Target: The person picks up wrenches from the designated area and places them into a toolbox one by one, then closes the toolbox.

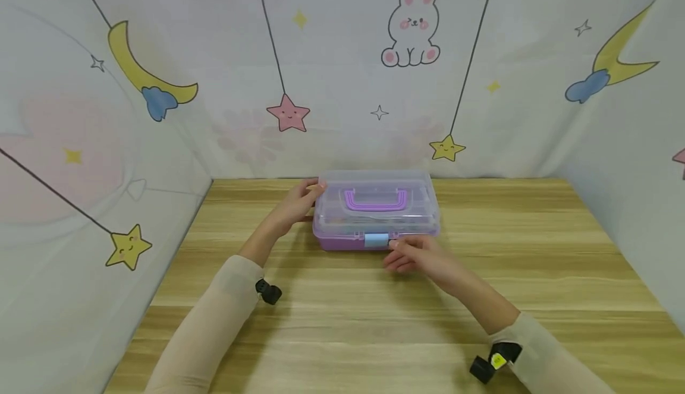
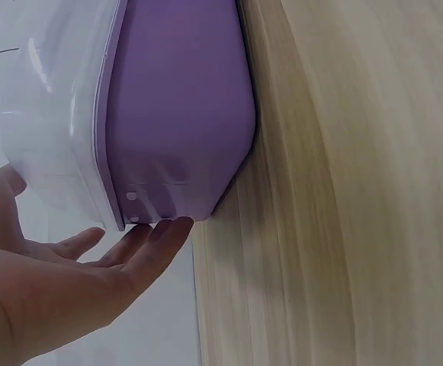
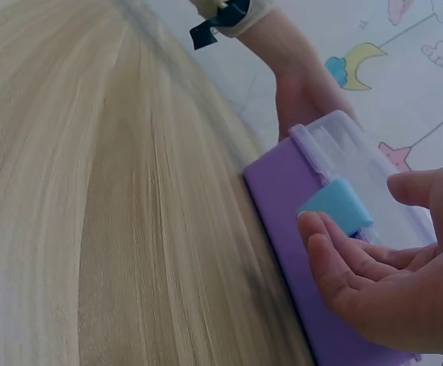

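Note:
A purple plastic box [image 1: 342, 243] with a clear, closed lid [image 1: 374, 177] sits on the wooden table. On the lid lies a purple handle [image 1: 376, 207], folded flat. A light blue latch [image 1: 376, 240] is at the front middle. My left hand [image 1: 297, 204] rests against the box's left end; in the left wrist view its thumb is at the lid and its extended fingertips are at the purple wall [image 2: 179, 107]. My right hand [image 1: 420, 257] is at the front, fingertips right at the latch [image 3: 339, 207] edge, thumb held apart from them.
The wooden table [image 1: 332, 334] extends to both sides and in front of the box. Behind it hangs a pale cloth [image 1: 348, 85] printed with stars, moons and a rabbit. Each sleeve carries a small black wrist camera [image 1: 269, 292].

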The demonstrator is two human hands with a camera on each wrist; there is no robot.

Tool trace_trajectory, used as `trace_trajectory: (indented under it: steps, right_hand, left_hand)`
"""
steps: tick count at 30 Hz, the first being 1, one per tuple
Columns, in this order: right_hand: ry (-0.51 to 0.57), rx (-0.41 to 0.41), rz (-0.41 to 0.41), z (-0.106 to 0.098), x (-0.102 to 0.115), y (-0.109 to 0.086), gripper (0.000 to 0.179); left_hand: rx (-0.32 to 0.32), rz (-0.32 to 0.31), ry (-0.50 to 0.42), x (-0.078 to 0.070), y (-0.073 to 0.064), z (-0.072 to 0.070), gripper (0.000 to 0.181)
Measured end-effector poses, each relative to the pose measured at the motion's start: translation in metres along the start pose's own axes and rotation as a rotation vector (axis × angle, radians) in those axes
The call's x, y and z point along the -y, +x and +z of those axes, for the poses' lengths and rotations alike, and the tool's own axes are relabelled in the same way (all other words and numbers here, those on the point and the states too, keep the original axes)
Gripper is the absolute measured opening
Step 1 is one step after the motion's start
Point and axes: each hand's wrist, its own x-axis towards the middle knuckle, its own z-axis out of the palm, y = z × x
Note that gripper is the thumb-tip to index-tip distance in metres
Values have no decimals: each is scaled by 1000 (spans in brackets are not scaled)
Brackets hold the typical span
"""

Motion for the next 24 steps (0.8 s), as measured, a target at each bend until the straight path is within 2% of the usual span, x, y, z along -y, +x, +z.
trace_trajectory:
  steps: [3, 6, 9, 14, 18, 24]
  right_hand:
    - [2, 11, 10, -3, 1, -2, 46]
    - [6, -7, 19, -1, 0, -1, 45]
    - [29, -43, 54, 3, -4, 1, 50]
    - [145, -91, 109, 14, -15, 10, 64]
    - [243, -102, 121, 23, -21, 15, 68]
    - [335, -146, 153, 30, -22, 20, 70]
  left_hand:
    - [15, 4, 11, -1, -1, 0, 78]
    - [17, 1, 12, -3, -1, 1, 76]
    - [13, -8, 2, -3, 0, 1, 74]
    - [15, -14, -13, -3, -1, 2, 73]
    - [14, -21, -24, -2, 0, 2, 72]
    - [7, -14, -40, -2, -1, 2, 71]
